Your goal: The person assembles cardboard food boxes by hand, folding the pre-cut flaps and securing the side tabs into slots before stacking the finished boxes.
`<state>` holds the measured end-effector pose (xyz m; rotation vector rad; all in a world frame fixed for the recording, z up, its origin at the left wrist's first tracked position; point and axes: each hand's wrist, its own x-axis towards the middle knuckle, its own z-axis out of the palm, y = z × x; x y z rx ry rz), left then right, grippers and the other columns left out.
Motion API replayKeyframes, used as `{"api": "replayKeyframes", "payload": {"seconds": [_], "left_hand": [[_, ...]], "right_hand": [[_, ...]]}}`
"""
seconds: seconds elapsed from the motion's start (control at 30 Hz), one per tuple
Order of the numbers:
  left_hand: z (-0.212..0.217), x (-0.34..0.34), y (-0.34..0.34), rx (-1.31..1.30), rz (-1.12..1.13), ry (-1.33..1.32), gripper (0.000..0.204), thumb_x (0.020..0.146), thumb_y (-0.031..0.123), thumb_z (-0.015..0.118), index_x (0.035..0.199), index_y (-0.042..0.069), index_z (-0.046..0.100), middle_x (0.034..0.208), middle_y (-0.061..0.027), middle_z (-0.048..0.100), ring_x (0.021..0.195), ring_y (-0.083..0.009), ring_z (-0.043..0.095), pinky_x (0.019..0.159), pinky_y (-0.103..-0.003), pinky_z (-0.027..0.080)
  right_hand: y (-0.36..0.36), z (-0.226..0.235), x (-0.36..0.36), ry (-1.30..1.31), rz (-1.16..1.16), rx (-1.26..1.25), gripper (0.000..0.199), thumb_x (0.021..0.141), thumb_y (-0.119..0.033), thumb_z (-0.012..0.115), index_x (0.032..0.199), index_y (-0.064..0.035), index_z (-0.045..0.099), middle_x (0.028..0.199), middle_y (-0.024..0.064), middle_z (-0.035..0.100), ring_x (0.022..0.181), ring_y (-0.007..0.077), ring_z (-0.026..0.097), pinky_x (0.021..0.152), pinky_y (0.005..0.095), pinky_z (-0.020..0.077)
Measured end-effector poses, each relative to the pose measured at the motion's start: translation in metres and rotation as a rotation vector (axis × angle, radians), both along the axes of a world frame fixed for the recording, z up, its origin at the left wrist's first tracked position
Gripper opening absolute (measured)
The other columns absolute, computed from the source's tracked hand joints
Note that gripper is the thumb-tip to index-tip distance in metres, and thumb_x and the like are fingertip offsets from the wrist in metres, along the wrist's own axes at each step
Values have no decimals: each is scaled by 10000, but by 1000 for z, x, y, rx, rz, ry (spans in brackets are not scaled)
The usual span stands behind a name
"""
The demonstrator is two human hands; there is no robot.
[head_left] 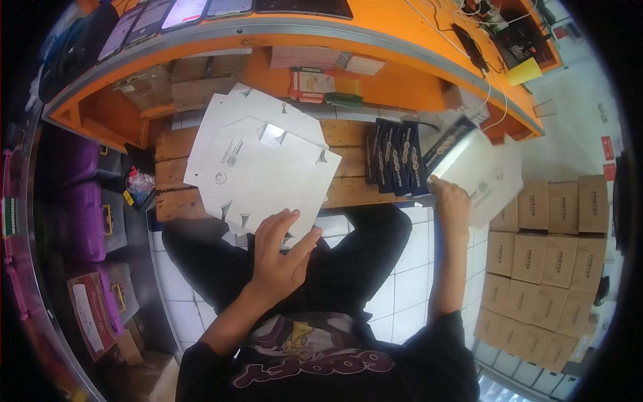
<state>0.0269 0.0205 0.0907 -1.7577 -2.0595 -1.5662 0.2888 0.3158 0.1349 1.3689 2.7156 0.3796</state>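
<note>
A loose stack of white card sheets (261, 164) lies across the left and middle part of the low wooden desk (173, 167), in this view reaching past both its far and near edges. The sheets are pale and flat, with angled outlines and corners that do not line up, so the stack fans out untidily. Small triangular cut-outs along their borders look grey, and one near the far side shines brightly. The top sheet bears a small round dark emblem and a little block of fine print toward its left side.

The left hand (278, 251) is at the stack's near right corner, its thumb spread wide from the fingers; whether the fingertips press on the card I cannot tell. The right hand (453, 201) pinches the left edge of a white folder (492, 174) beyond the desk's right end. This folder is blurred, with a dark navy band along its upper left side, a pale glossy stretch beside it, and faint print on the white part.

Toward the desk's right end, just left of the held folder, several navy strips (395, 157) overlap in a row, each carrying light lettering and linked pale shapes. They run roughly from the desk's far edge toward its near edge.
</note>
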Motion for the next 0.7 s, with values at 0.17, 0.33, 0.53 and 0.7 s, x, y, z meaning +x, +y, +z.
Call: {"api": "replayKeyframes", "payload": {"seconds": [0.17, 0.33, 0.53, 0.7], "left_hand": [[-3, -7, -8, -105, 47, -42, 416, 843, -63, 639, 1229, 66, 730, 1351, -212, 579, 1221, -399, 574, 1046, -480, 452], [-9, -21, -21, -139, 197, -210, 360, 900, -56, 609, 1240, 15, 708, 1300, -231, 615, 1164, -384, 619, 991, -420, 498], [-77, -43, -47, -562, 331, -445, 208, 969, 142, 608, 1121, 51, 718, 1072, -185, 707, 904, -362, 703, 801, -417, 553], [-58, -44, -53, -1048, 106, -375, 281, 985, 312, 591, 1098, 109, 750, 1085, -181, 728, 1019, -399, 687, 879, -494, 534]], "right_hand": [[5, -3, 0, 144, 27, -222, 347, 915, -78, 613, 1230, -162, 731, 1060, 121, 757, 939, 345, 716, 848, 446, 565], [-9, 13, -22, 368, 169, 108, 364, 876, -36, 636, 1216, -120, 737, 1075, 158, 751, 957, 381, 705, 897, 474, 555], [-126, -74, -134, 512, 411, -502, 444, 856, -328, 803, 1222, -94, 713, 1189, 173, 719, 1159, 365, 654, 1053, 508, 460], [-204, -181, -189, 199, 522, -498, 901, 769, -467, 850, 1493, -65, 496, 1562, 271, 436, 1458, 404, 424, 1201, 605, 293]]}}
